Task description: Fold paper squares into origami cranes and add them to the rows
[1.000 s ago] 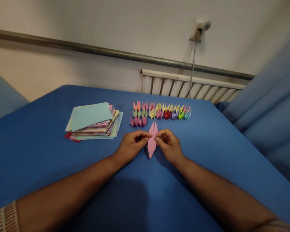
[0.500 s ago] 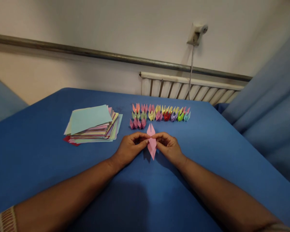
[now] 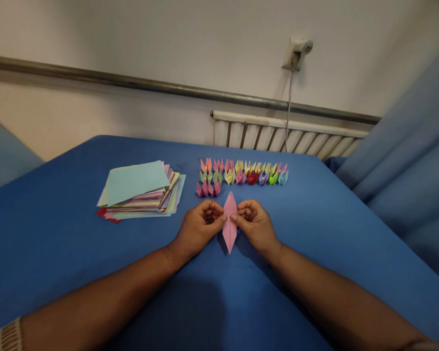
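A pink folded paper piece [image 3: 229,229], long and pointed at both ends, stands between my hands on the blue table [image 3: 314,234]. My left hand [image 3: 199,225] pinches its left edge with curled fingers. My right hand [image 3: 255,224] pinches its right edge the same way. Just beyond the hands stand rows of several small folded paper pieces [image 3: 241,174] in pink, yellow, green, red and purple.
A stack of coloured paper sheets [image 3: 139,190] with a light blue sheet on top lies to the left of my hands. Behind the table are a white railing [image 3: 289,129], a metal wall rail [image 3: 131,83] and a blue curtain [image 3: 406,156] at the right.
The two upper flaps of the pink piece, spread apart a second ago, have come together into one point. Both hands have closed in on the piece.
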Available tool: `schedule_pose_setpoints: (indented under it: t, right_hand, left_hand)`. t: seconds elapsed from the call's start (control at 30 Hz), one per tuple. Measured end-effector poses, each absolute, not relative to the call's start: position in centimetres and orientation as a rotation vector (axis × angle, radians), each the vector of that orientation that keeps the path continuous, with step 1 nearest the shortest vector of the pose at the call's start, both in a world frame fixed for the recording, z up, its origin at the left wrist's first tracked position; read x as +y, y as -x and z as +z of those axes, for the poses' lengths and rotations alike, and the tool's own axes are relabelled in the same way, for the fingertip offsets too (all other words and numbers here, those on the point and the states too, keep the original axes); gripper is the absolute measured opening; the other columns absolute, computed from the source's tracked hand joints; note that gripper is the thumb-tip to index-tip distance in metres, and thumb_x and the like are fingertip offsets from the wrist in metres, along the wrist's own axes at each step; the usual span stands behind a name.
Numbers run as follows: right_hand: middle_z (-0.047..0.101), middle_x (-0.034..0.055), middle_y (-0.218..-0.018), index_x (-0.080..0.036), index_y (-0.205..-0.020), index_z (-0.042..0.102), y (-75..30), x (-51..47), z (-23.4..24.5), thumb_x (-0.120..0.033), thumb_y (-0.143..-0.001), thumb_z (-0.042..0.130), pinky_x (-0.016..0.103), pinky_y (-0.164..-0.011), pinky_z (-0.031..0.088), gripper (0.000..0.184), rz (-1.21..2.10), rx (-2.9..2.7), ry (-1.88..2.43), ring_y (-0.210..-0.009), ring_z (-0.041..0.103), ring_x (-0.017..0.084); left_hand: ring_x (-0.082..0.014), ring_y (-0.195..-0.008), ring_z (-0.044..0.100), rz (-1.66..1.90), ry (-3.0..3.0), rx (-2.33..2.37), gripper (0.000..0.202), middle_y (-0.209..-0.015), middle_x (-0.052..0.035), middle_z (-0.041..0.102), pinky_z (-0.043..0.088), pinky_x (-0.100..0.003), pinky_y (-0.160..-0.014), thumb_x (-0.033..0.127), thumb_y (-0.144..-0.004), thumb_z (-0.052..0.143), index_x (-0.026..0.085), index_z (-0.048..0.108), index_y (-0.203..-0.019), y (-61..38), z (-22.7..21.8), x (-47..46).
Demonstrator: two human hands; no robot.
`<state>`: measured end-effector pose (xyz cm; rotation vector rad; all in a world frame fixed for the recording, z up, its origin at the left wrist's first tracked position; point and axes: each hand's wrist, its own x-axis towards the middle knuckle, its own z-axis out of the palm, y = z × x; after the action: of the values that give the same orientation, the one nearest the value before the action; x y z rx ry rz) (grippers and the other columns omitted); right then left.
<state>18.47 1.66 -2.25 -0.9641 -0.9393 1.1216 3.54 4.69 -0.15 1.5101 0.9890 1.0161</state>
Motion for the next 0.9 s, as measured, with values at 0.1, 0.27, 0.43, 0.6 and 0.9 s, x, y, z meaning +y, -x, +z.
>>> schedule_pose_setpoints:
  t: [0.1,0.27,0.43,0.6,0.9]
  right_hand:
    - [0.056,-0.0070,-0.063,-0.022,-0.088,0.054,-18.4,1.7,-2.4,-0.027,-0.063,0.078,0.023,-0.057,0.042,0.034,1.143,-0.931,0.965,-0.055,0.051,0.009]
    - [0.055,-0.0059,-0.057,-0.018,-0.074,0.058,-18.7,1.7,-2.4,-0.035,-0.066,0.076,0.023,-0.053,0.038,0.026,1.217,-0.989,1.008,-0.051,0.048,0.008]
    - [0.054,-0.0048,-0.053,-0.018,-0.063,0.058,-18.9,1.4,-2.1,-0.040,-0.069,0.073,0.024,-0.054,0.036,0.027,1.233,-1.045,1.027,-0.050,0.046,0.008]
    - [0.051,-0.0047,-0.052,-0.018,-0.062,0.058,-19.1,1.5,-2.2,-0.044,-0.075,0.067,0.023,-0.053,0.034,0.030,1.243,-1.017,1.051,-0.049,0.044,0.008]
    - [0.053,-0.0041,-0.057,-0.017,-0.067,0.058,-18.7,1.0,-2.5,-0.036,-0.082,0.061,0.022,-0.052,0.037,0.024,0.877,-1.211,1.155,-0.051,0.046,0.009]
  left_hand:
    - [-0.0101,-0.063,0.056,0.964,-1.409,0.954,0.033,-0.070,0.0032,0.059,0.044,-0.022,-0.062,0.030,-0.069,0.072,0.017,0.058,-0.096,-3.7,-0.2,4.7]
    - [-0.0098,-0.063,0.052,0.950,-1.419,0.980,0.025,-0.067,0.0028,0.057,0.042,-0.022,-0.062,0.036,-0.068,0.072,0.014,0.060,-0.071,-3.6,-0.2,4.9]
    - [-0.0088,-0.058,0.048,0.899,-1.431,0.983,0.025,-0.062,0.0033,0.055,0.039,-0.022,-0.057,0.038,-0.075,0.067,0.014,0.061,-0.069,-3.5,0.2,4.8]
    - [-0.0091,-0.060,0.053,0.890,-1.382,0.933,0.020,-0.065,0.0038,0.059,0.043,-0.022,-0.060,0.034,-0.078,0.065,0.016,0.060,-0.083,-3.6,-0.1,4.7]
    - [-0.0104,-0.067,0.056,0.902,-1.530,0.977,0.015,-0.071,0.0025,0.060,0.046,-0.024,-0.067,0.030,-0.075,0.067,0.016,0.062,-0.077,-3.6,-1.1,5.0]
